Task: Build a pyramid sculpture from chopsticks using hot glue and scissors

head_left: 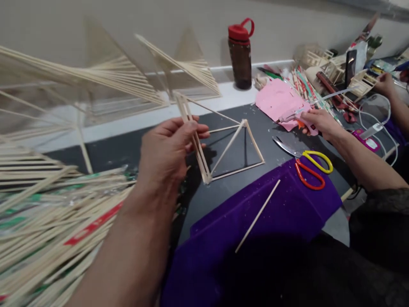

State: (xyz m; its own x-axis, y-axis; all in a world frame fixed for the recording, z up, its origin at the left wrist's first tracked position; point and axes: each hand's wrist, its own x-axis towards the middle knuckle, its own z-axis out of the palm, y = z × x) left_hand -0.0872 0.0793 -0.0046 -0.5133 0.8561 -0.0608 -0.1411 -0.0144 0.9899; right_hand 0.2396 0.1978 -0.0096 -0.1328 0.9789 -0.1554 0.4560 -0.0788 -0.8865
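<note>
My left hand (168,147) is closed, thumb and fingers pinching the upright side of a small frame of thin wooden sticks (201,160). The frame's lower corners rest on or just over the dark tabletop (230,187); I cannot tell which. Closed round the handle of a hot glue gun (294,115) is my right hand (326,123). A long translucent glue stick (335,93) sticks out of the gun's back, and the nozzle points left over a pink sheet (271,96). Scissors (298,155) with yellow and red handles lie below my right hand.
One loose stick (257,216) lies on purple cloth (220,243). Many bundled sticks (92,230) fill the left. Larger twisted stick structures (111,81) stand by the wall. Behind are a red-lidded bottle (240,59) and clutter. Another person's hand (385,85) is at far right.
</note>
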